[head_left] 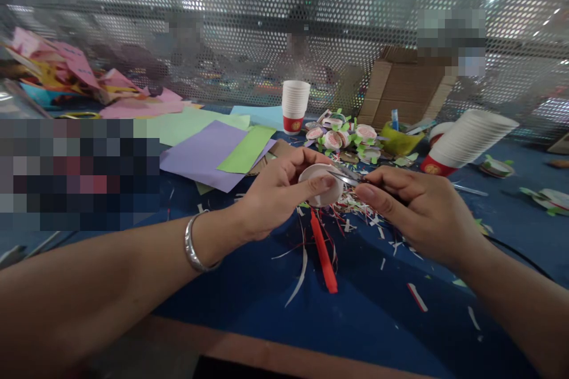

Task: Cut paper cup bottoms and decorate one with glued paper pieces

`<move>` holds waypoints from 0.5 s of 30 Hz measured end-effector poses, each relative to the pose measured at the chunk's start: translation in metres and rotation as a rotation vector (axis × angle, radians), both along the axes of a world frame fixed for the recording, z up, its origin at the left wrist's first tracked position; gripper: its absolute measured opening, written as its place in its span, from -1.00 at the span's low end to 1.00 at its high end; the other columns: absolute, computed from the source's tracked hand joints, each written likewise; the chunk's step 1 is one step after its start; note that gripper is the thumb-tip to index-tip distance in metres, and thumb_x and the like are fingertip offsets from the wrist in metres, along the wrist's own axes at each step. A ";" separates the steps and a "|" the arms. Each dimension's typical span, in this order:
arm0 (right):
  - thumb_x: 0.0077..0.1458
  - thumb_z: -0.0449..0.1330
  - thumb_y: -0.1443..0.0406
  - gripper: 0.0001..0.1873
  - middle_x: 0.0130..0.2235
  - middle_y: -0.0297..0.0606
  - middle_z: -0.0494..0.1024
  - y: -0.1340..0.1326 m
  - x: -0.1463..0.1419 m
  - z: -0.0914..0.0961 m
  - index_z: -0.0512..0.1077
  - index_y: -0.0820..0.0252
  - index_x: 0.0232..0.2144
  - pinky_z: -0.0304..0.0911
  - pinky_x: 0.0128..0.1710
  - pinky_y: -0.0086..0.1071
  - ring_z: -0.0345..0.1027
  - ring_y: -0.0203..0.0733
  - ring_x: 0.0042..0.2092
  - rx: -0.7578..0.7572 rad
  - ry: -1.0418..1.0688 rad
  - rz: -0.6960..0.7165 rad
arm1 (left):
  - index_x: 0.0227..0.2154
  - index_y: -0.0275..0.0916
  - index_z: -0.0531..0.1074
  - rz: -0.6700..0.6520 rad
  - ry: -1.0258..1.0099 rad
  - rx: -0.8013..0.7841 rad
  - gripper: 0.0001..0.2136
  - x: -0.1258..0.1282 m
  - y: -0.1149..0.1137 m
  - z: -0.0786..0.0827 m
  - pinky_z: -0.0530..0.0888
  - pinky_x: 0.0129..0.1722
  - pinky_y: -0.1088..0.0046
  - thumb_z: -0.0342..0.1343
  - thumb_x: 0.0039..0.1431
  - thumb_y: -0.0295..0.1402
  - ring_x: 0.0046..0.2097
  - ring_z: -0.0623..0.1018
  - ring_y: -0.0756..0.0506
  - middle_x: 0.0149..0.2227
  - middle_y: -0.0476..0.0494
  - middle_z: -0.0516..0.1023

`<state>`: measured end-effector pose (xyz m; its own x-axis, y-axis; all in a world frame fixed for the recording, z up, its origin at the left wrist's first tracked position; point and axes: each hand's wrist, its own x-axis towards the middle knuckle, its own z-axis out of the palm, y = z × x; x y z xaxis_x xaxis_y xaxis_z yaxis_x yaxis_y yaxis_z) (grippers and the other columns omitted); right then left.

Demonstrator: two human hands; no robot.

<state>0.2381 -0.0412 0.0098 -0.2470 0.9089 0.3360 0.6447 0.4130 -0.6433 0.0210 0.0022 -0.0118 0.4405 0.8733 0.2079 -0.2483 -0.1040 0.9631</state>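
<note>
Between thumb and fingers, my left hand (284, 189) grips a round white paper cup bottom (320, 192), tilted so its pale face shows. My right hand (411, 204) is closed around a pair of scissors (349, 176); its handles are mostly hidden by the fingers. The metal blades point left and reach the right edge of the cup bottom. Whether they are cutting into it I cannot tell. Just below lies a red marker (324, 254) on the blue table. Thin red and white paper scraps (351, 210) are scattered beneath and around both hands.
Purple paper (204, 157) and a green strip (246, 149) lie at left. A stack of paper cups (296, 103) stands behind; another stack (471, 136) leans at right. Small round paper crafts (342, 133) are piled near a yellow container (400, 141). Behind them stands cardboard (402, 89).
</note>
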 end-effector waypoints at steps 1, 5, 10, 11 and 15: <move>0.27 0.19 -0.09 -0.54 -0.60 -0.45 0.25 0.000 0.000 0.000 0.46 0.13 -0.45 -0.04 -0.59 -0.39 0.03 -0.35 -0.56 0.005 -0.006 0.000 | -0.25 -0.23 0.47 -0.002 -0.001 -0.001 -0.75 0.000 0.000 0.000 0.48 -0.27 0.52 0.40 0.12 -0.29 -0.30 0.50 0.05 -0.31 0.04 0.51; 0.30 0.18 -0.05 -0.56 -0.57 -0.44 0.29 0.000 -0.002 0.001 0.47 0.14 -0.43 0.01 -0.57 -0.40 0.09 -0.36 -0.54 0.021 -0.036 0.015 | -0.23 -0.24 0.47 0.015 -0.007 0.005 -0.73 0.000 0.000 -0.002 0.48 -0.24 0.52 0.41 0.10 -0.28 -0.29 0.50 0.06 -0.29 0.04 0.51; 0.31 0.16 -0.04 -0.56 -0.58 -0.44 0.28 0.000 -0.002 0.001 0.46 0.14 -0.44 0.01 -0.57 -0.40 0.08 -0.36 -0.55 0.021 -0.056 0.010 | -0.23 -0.26 0.47 0.022 -0.016 0.030 -0.76 0.000 0.000 -0.002 0.45 -0.28 0.56 0.39 0.13 -0.31 -0.32 0.46 0.08 -0.27 0.01 0.51; 0.31 0.16 -0.04 -0.56 -0.58 -0.44 0.29 -0.001 -0.002 0.000 0.46 0.14 -0.44 0.01 -0.57 -0.40 0.08 -0.36 -0.55 0.022 -0.062 0.008 | -0.23 -0.26 0.47 0.023 -0.012 0.027 -0.75 0.000 -0.001 -0.001 0.45 -0.29 0.56 0.40 0.12 -0.31 -0.33 0.46 0.08 -0.27 0.01 0.51; 0.31 0.17 -0.03 -0.56 -0.59 -0.45 0.28 0.000 -0.003 0.000 0.45 0.14 -0.45 0.00 -0.58 -0.40 0.08 -0.36 -0.55 0.021 -0.063 0.012 | -0.23 -0.27 0.46 0.030 0.025 0.011 -0.78 0.000 -0.002 0.001 0.45 -0.33 0.57 0.37 0.16 -0.33 -0.35 0.45 0.08 -0.29 0.00 0.50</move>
<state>0.2356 -0.0417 0.0099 -0.2794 0.8987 0.3381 0.6783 0.4340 -0.5930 0.0207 0.0006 -0.0105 0.4194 0.8839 0.2069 -0.2210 -0.1216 0.9677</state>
